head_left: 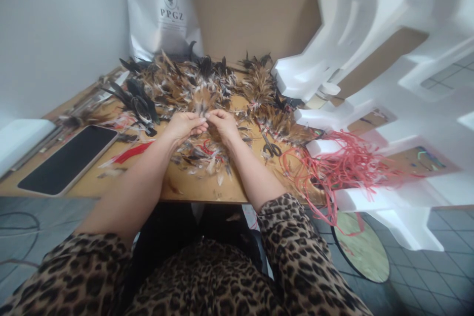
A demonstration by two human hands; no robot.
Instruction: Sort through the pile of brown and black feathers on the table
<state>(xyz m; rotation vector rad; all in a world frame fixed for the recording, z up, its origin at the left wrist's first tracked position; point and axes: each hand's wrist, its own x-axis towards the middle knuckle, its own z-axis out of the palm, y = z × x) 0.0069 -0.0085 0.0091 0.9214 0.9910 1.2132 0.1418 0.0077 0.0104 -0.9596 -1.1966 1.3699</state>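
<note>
Both my hands meet over the middle of the wooden table [192, 188]. My left hand [186, 124] is closed in a pinch at the base of a small bunch of brown feathers [203, 99], whose tips fan out away from me. Thumb and finger of my right hand [223, 126] pinch at the same base, close against the left fingertips; any fine tie there is too small to make out. Loose feathers [207, 158] lie under and in front of my hands. Behind the held bunch spreads a heap of brown and black feathers [170, 81].
A phone [68, 160] lies at the left, near red strips [131, 152] and black feathers [135, 101]. Scissors [271, 146] rest right of my hands. Tangled pink ribbon [348, 163] hangs over white foam pieces [344, 24] at the right. A white bag [163, 10] stands behind.
</note>
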